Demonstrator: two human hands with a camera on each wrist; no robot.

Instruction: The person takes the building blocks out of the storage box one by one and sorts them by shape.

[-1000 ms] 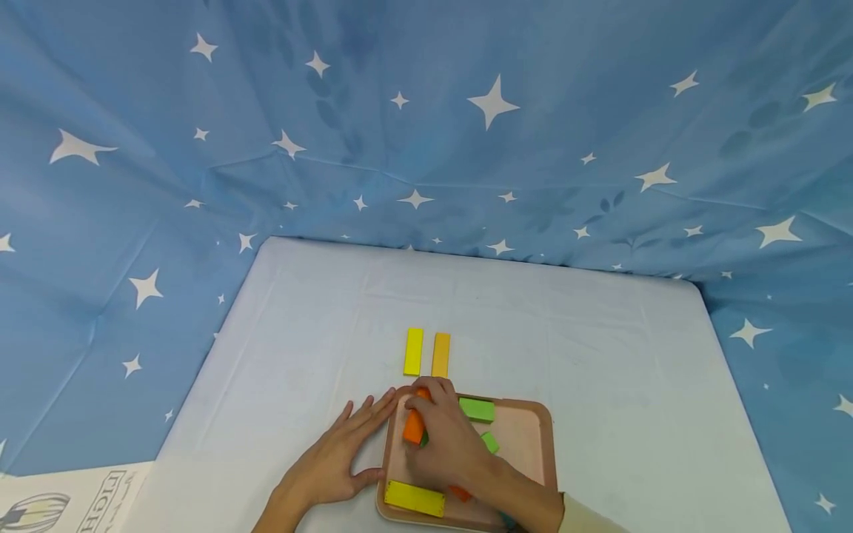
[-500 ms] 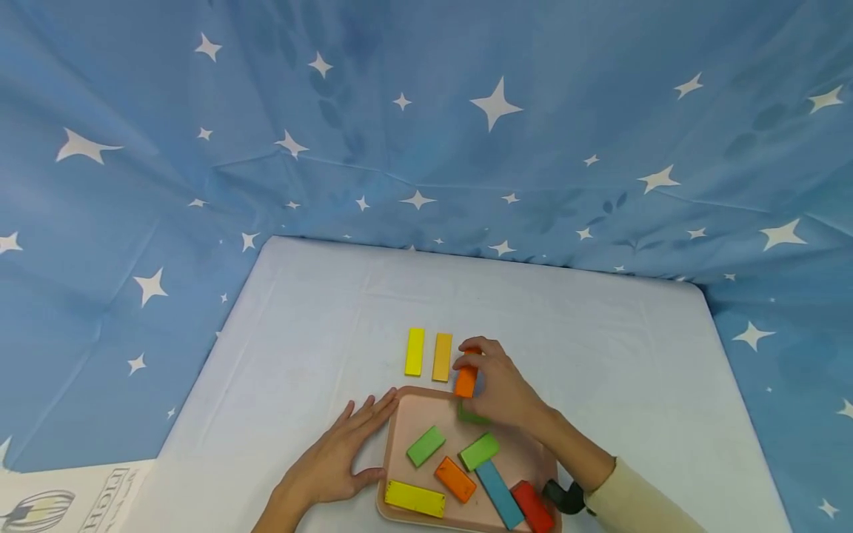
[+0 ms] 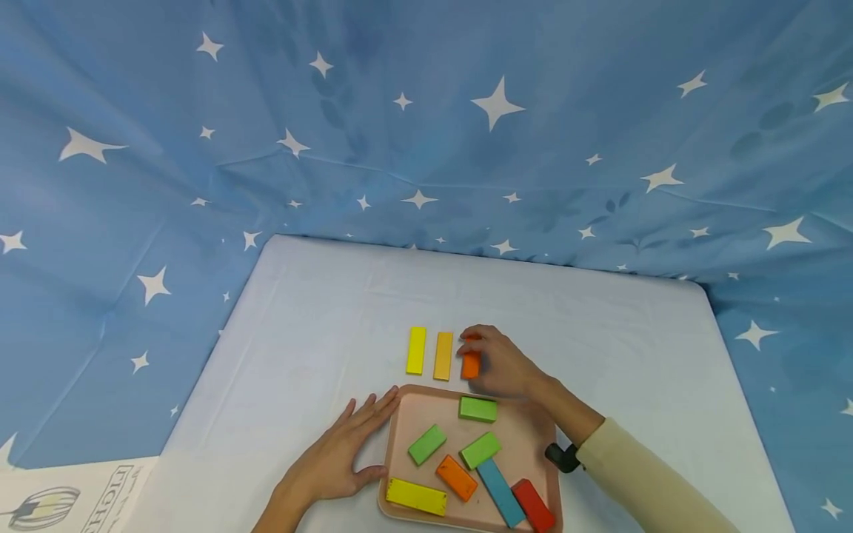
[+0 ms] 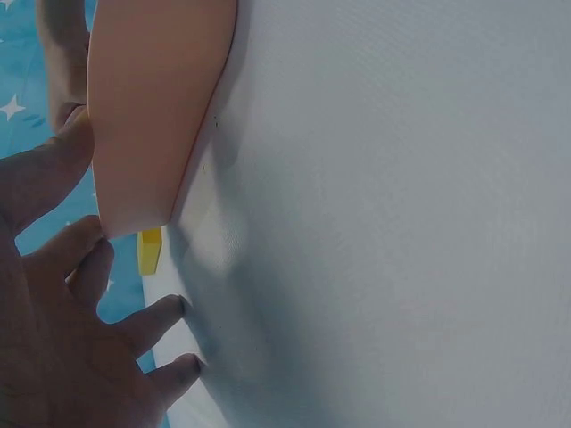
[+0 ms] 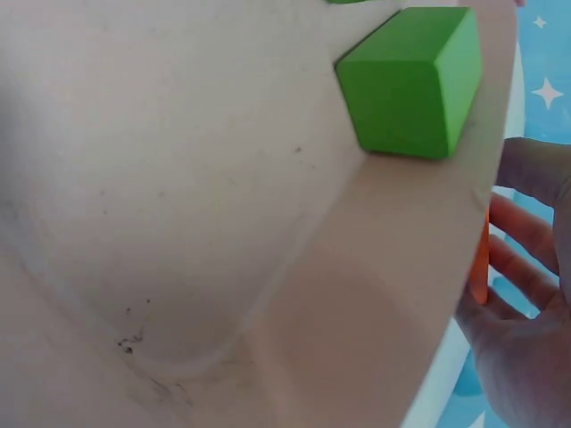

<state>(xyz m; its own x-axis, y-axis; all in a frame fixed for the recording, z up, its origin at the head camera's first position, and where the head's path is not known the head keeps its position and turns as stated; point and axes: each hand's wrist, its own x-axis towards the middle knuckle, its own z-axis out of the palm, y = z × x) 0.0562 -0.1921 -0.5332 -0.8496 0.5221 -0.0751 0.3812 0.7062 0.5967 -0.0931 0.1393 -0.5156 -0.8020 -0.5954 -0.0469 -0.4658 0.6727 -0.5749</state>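
Note:
My right hand (image 3: pixel 504 364) pinches an orange block (image 3: pixel 470 366) on the white table just beyond the tray's far rim. Left of that block lie a yellow block (image 3: pixel 416 350) and a light orange block (image 3: pixel 443 356), parallel to each other. With fingers spread, my left hand (image 3: pixel 338 457) rests against the left side of the pink tray (image 3: pixel 429 407); in the left wrist view, thumb and index fingertips meet the tray's wall (image 4: pixel 156 116). In the right wrist view the tray's edge covers most of the held orange block (image 5: pixel 480 267).
Inside the tray are three green blocks, one at the far side (image 3: pixel 477 409), an orange block (image 3: pixel 456 477), a long yellow block (image 3: pixel 416 497), a blue block (image 3: pixel 500 492) and a red block (image 3: pixel 533 505). A blue star-patterned curtain (image 3: pixel 426 133) hangs behind the table.
My right hand has lifted the orange block out of the tray and carried it right and away, setting it beside the light orange block. My left hand has stayed at the tray.

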